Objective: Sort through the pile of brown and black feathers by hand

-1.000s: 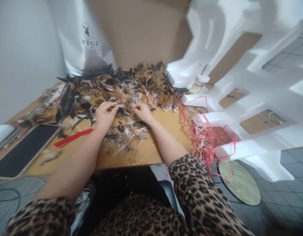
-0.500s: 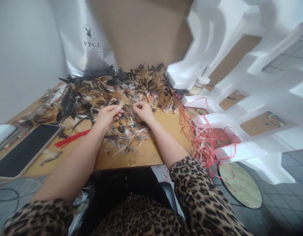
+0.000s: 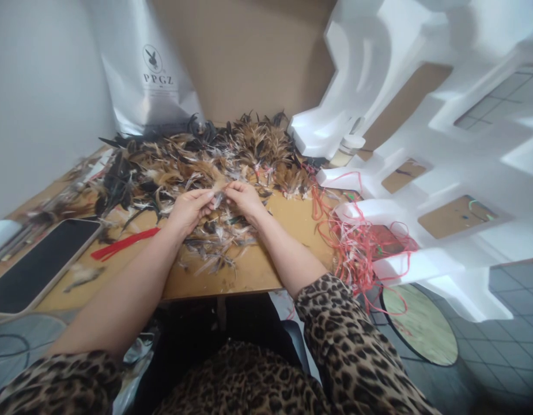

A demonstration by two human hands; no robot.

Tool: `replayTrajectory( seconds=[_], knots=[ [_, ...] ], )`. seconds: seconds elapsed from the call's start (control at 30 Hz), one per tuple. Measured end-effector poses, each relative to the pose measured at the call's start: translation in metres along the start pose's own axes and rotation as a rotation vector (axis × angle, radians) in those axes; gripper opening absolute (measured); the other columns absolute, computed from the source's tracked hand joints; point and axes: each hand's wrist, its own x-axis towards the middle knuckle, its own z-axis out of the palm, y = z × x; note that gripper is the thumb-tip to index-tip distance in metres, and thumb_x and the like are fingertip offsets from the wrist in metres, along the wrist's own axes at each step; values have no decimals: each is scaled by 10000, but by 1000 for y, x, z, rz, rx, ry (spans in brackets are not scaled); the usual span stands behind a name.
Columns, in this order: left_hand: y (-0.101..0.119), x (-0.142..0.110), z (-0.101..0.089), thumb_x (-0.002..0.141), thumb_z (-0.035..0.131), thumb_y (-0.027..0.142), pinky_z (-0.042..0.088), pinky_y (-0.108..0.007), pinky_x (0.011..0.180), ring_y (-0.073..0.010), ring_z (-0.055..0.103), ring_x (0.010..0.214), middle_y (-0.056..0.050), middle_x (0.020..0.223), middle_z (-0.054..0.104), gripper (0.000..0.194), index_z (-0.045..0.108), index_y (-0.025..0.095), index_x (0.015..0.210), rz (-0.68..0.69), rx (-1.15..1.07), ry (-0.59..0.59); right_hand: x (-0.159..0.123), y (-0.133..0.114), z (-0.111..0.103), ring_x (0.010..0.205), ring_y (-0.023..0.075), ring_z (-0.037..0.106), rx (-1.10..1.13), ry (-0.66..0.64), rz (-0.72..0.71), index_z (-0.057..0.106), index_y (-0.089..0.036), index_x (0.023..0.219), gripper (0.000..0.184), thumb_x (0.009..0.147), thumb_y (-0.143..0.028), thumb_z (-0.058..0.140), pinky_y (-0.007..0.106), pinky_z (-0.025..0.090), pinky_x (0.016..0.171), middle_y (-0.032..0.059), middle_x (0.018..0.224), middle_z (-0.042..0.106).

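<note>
Above the front of the wooden table, my left hand pinches a light brown feather between thumb and fingers. My right hand is closed at that feather's edge, fingertips pressed together close to the left ones. Beneath both hands lie small loose feathers and fluff. Behind them spreads a large pile of brown and black feathers, with fuller brown bunches at the back right. A strip of red strings rests left of my left forearm.
A phone lies at the table's left. Tangled pink-red ribbon hangs over the right edge, against white foam packing. A small lidded jar stands at the back right. The silver-white bag is behind the pile. A round stool sits below right.
My right hand has moved left to meet the feather held in my left hand; the gap between the hands has closed. The view has shifted slightly.
</note>
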Motion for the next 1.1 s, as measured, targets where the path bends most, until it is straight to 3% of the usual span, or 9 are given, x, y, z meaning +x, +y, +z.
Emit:
replayTrajectory(
  seconds=[0.2,0.33,0.47,0.57,0.73,1.1],
  knots=[
    [2,-1,0,620,769,267,436,-138,457,-57,567,499,-22,633,643,248,694,105,792,-28,-17,-39,3,1,-2,411,34,426,181,7,116,555,-149,730,29,755,-145,540,140,300,423,-72,477,522],
    [8,-2,1,631,756,247,450,-146,462,-64,575,513,-21,639,646,218,690,107,784,-14,-84,-39,3,-5,-8,465,47,538,497,-81,300,564,-154,827,61,789,-112,542,149,421,456,-56,567,588],
    [13,-3,2,632,745,212,444,-146,440,-67,574,496,-18,631,644,190,687,104,777,-10,-135,-10,2,-11,-12,537,61,599,652,-107,336,576,-131,827,80,840,-125,497,160,487,499,-17,625,644],
    [14,-3,3,638,737,188,459,-151,454,-70,583,496,-27,638,655,173,684,97,776,-28,-152,-5,0,-11,-9,574,67,613,638,-132,332,594,-125,841,83,841,-184,535,166,510,526,2,675,672],
    [14,-3,2,658,730,182,469,-152,477,-80,605,528,-49,668,674,187,680,89,813,-49,-165,-44,-1,-2,0,567,51,598,486,-137,226,599,-149,844,189,687,-120,699,136,497,520,-32,662,666],
    [21,-4,-1,689,684,206,463,-184,521,-90,605,585,-38,689,651,125,652,124,777,-100,-216,-102,2,-6,-7,475,39,523,327,-13,269,570,-155,799,183,661,-96,674,137,415,450,-69,543,567]
  ],
)
